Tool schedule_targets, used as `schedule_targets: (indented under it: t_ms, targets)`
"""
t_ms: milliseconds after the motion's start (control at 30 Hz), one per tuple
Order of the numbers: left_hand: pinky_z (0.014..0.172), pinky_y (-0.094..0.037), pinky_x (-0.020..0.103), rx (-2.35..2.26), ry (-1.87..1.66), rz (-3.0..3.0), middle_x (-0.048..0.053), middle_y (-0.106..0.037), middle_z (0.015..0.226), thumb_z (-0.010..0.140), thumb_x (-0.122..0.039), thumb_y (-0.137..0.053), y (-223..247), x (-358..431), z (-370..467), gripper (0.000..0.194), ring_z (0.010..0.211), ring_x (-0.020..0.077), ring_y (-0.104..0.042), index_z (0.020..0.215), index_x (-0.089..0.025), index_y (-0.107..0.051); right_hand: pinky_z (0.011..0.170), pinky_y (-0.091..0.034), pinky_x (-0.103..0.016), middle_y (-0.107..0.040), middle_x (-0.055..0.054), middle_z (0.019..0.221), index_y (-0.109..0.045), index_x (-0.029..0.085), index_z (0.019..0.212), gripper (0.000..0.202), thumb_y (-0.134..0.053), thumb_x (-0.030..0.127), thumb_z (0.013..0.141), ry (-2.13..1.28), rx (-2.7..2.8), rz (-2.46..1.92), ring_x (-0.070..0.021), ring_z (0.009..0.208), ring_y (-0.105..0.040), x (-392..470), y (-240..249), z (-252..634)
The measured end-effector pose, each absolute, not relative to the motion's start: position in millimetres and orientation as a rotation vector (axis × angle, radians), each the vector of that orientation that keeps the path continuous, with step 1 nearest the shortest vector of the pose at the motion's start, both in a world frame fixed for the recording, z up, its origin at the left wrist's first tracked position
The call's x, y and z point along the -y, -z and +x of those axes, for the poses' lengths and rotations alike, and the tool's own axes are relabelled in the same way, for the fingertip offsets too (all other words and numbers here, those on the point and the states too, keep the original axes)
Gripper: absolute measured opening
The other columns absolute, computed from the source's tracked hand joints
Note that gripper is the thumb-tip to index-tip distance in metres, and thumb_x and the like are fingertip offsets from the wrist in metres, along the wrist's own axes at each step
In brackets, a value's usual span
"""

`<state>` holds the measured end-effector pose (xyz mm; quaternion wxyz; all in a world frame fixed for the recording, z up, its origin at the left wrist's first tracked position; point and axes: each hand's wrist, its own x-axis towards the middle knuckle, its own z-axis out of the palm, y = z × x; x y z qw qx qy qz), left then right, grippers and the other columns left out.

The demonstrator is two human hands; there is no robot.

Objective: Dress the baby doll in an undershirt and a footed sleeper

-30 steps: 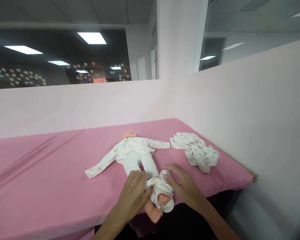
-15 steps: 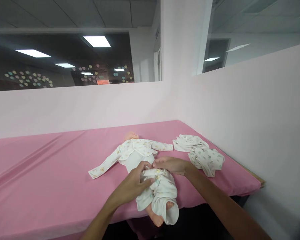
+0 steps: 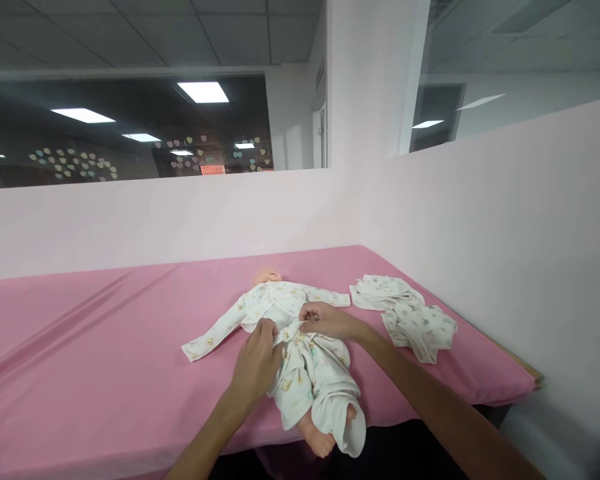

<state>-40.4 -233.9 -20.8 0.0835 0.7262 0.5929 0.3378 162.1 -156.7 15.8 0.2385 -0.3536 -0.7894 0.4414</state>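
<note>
A baby doll (image 3: 267, 275) lies on its back on the pink sheet, its feet toward me. It wears a white printed jacket (image 3: 219, 327) with the sleeves spread wide. White printed pants (image 3: 325, 380) cover its legs, and a bare foot (image 3: 320, 440) pokes out below one leg opening. My left hand (image 3: 260, 357) pinches the waistband at its left side. On the other side of the waistband, near the doll's belly, my right hand (image 3: 327, 321) is closed on the cloth with bent fingers. The doll's hands are hidden inside the sleeves.
Two crumpled white printed cloths (image 3: 387, 292) lie to the right of the doll, by the wall. The pink sheet (image 3: 105, 360) covers the table, whose front edge runs just below the doll's feet. White walls (image 3: 505, 233) with windows stand behind and at the right.
Both hands have pulled the pants' waistband up toward the doll's belly, covering more of the white layer there. My hands have moved slightly apart. The view has shifted slightly.
</note>
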Motion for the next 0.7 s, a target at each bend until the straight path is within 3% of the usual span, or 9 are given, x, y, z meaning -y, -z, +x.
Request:
schedule_targets:
  t_ms: [133,267,367,533,700]
  targets:
    - [0.059,-0.031,0.026,-1.475,-0.972,1.838,-0.004,-0.044,0.072,0.083,-0.024,-0.049,16.0,228.5,-49.3,0.012,0.066,0.0136,-0.042,0.081,-0.022,-0.037,0.056,-0.035,-0.022,-0.054,0.003,0.073,-0.061,0.018,0.083,0.017,-0.069,0.029,0.073,-1.239,2.150,-0.949,-0.0109,0.066,-0.047,151.1,-9.9,155.1]
    - [0.061,-0.035,0.024,-1.157,-0.818,1.639,-0.004,-0.051,0.076,0.083,-0.038,-0.059,5.7,228.7,-72.7,0.025,0.068,0.0131,-0.048,0.100,-0.022,-0.047,0.057,-0.035,-0.022,-0.057,0.001,0.073,-0.064,0.016,0.084,0.025,-0.070,0.038,0.074,-1.335,2.189,-0.970,-0.0109,0.065,-0.048,148.0,-3.6,166.6]
    - [0.065,-0.035,0.025,-1.111,-0.730,1.712,-0.001,-0.053,0.082,0.084,-0.045,-0.059,5.7,228.8,-89.6,0.028,0.075,0.0140,-0.047,0.093,-0.019,-0.055,0.057,-0.033,-0.023,-0.058,0.001,0.074,-0.065,0.017,0.081,0.027,-0.073,0.041,0.071,-1.423,2.260,-1.016,-0.0114,0.065,-0.047,147.1,0.7,180.7]
    - [0.064,-0.032,0.025,-1.156,-0.749,1.666,-0.002,-0.045,0.077,0.090,-0.054,-0.047,20.1,224.7,-111.9,0.038,0.069,0.0127,-0.037,0.077,-0.019,-0.051,0.055,-0.029,-0.024,-0.052,0.003,0.068,-0.059,0.018,0.069,0.029,-0.077,0.041,0.067,-1.408,2.240,-1.086,-0.0119,0.062,-0.042,150.3,12.4,198.9]
    - [0.066,-0.036,0.025,-1.229,-0.966,1.582,-0.001,-0.050,0.079,0.087,-0.051,-0.052,39.5,213.1,-117.1,0.032,0.070,0.0136,-0.043,0.090,-0.019,-0.058,0.057,-0.032,-0.024,-0.053,0.003,0.069,-0.053,0.019,0.070,0.033,-0.076,0.041,0.068,-1.489,1.978,-0.994,-0.0119,0.062,-0.044,142.3,23.7,200.1]
